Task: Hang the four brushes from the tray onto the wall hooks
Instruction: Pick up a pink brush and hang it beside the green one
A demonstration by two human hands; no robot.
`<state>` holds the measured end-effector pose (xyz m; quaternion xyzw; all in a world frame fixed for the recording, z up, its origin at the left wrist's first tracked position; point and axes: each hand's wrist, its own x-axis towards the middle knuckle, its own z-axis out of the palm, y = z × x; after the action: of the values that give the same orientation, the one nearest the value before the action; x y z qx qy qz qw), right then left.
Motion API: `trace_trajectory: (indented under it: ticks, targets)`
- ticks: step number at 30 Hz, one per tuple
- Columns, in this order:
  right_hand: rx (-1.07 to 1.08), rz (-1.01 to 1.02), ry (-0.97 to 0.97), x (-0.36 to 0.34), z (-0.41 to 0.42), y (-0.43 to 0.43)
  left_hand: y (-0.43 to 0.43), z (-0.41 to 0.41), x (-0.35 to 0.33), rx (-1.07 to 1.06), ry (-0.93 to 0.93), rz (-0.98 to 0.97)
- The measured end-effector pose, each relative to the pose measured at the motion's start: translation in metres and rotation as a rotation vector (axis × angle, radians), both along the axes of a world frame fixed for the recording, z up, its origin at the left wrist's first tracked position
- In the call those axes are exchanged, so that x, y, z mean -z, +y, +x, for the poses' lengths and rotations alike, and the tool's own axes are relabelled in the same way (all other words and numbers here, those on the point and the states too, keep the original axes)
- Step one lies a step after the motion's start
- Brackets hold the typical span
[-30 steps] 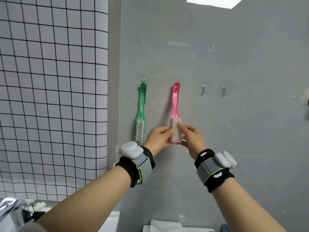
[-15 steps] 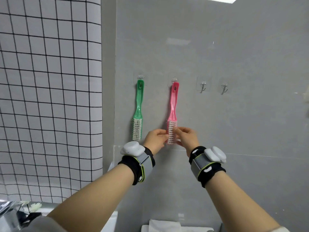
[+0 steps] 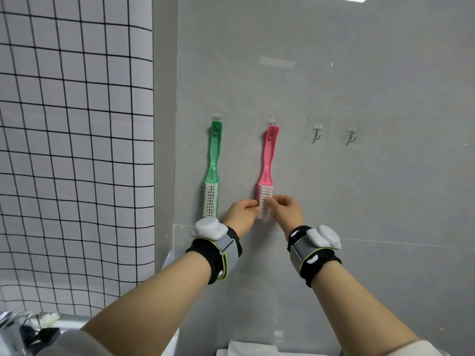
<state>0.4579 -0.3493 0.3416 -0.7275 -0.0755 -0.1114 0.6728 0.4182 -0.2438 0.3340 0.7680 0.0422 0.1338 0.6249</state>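
Two hands steady a pink brush hanging on a grey wall, second in a row of four hooks.

The pink brush [image 3: 267,173] hangs by its handle hole from a clear hook [image 3: 271,122], bristle head down. The left hand [image 3: 241,214] pinches the left edge of the bristle head and the right hand [image 3: 285,210] pinches its right edge, so both hands are closed on it from either side, fingertips nearly meeting across the bristles. Just left of the pink brush a green brush [image 3: 213,173] hangs the same way from its own hook [image 3: 217,116], free of both hands. Right of the pink brush two bare hooks [image 3: 317,134] [image 3: 350,136] sit side by side at about handle-top height. Each wrist below the pink brush wears a black strap with a white device. Far left of the pink brush, past the green one, is a white wall of black-lined tiles [image 3: 77,150].
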Motion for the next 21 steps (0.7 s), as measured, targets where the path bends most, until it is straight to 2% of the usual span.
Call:
trace_trajectory:
  ticks: [11,17,21]
  targets:
    - [0.042,-0.059,0.061,0.017,-0.041,-0.012,0.017,-0.049,0.003,0.011,-0.043,-0.009]
    - [-0.009,-0.107,0.204,0.077,-0.101,0.006,0.049,-0.128,0.038,0.051,0.023,-0.078]
    - [-0.15,-0.147,0.331,0.137,-0.16,0.038,0.092,-0.187,0.091,0.014,0.112,-0.099]
